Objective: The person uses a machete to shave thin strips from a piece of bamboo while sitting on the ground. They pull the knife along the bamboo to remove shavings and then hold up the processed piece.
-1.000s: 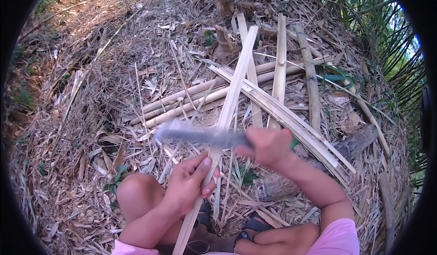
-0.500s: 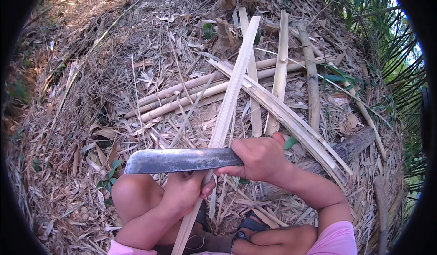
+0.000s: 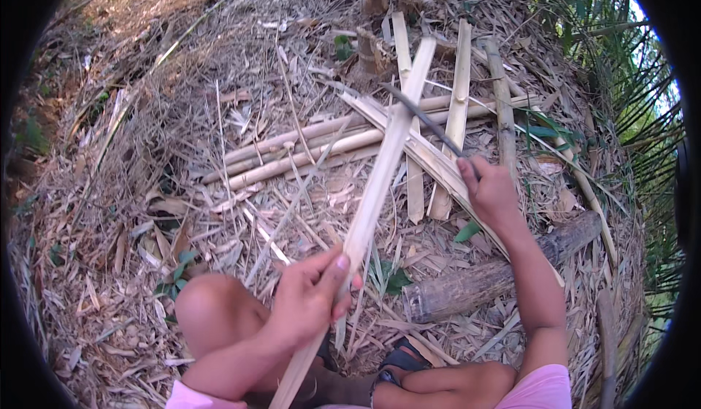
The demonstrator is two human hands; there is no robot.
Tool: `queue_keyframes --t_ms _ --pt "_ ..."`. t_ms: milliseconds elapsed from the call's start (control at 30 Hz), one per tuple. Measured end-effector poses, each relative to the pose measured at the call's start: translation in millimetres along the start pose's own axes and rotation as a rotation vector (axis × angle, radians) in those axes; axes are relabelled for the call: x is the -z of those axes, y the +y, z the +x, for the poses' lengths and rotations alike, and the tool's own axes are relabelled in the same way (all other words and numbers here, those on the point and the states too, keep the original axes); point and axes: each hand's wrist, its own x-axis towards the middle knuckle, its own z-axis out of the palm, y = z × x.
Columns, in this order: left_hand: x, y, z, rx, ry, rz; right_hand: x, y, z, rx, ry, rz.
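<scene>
A long pale strip of split bamboo (image 3: pixel 381 164) slants up and away from between my knees. My left hand (image 3: pixel 312 292) is closed round its lower part, thumb on top. In my right hand (image 3: pixel 491 193), farther forward and to the right, is the handle of a machete (image 3: pixel 431 125). The machete's dark blade shows nearly edge-on and crosses the strip toward its far end. The handle is mostly hidden inside my fist. Beneath the blade and the strip lies a bundle of split bamboo (image 3: pixel 438 162).
Whole bamboo poles (image 3: pixel 307 157) lie across the dry leaf litter ahead. Cut stumps (image 3: pixel 374 51) stand behind them. To the right rest a thick log (image 3: pixel 467 288) and a shorter stick (image 3: pixel 502 109). My bent left knee (image 3: pixel 212 310) is beside my left arm. Green bamboo growth (image 3: pixel 650 124) lines the right.
My right hand has moved forward and right with the machete, from just above my left hand to near the strip's far end. The blade has turned from broadside to edge-on.
</scene>
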Motion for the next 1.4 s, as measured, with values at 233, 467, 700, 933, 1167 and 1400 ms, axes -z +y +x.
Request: queue_keyframes --t_ms 233,467,700,933,1167,1400 --pt "5 10 15 0.06 -0.075 -0.222 -17 -53 -46 0.28 -0.202 0.227" --pt "10 13 15 0.06 -0.164 -0.28 -6 -79 -63 0.368 -0.265 0.243" --pt "4 5 8 0.017 -0.075 -0.114 1 -103 -73 0.481 -0.185 0.171" --pt "-5 4 0 0.035 0.046 0.089 -7 -103 -73 0.566 -0.086 0.099" --pt "-8 -2 3 0.0 0.058 0.147 -23 -91 -67 0.632 0.043 0.032" --pt "-14 -1 10 -0.004 0.058 0.119 -34 -66 -53 0.618 0.076 -0.037"
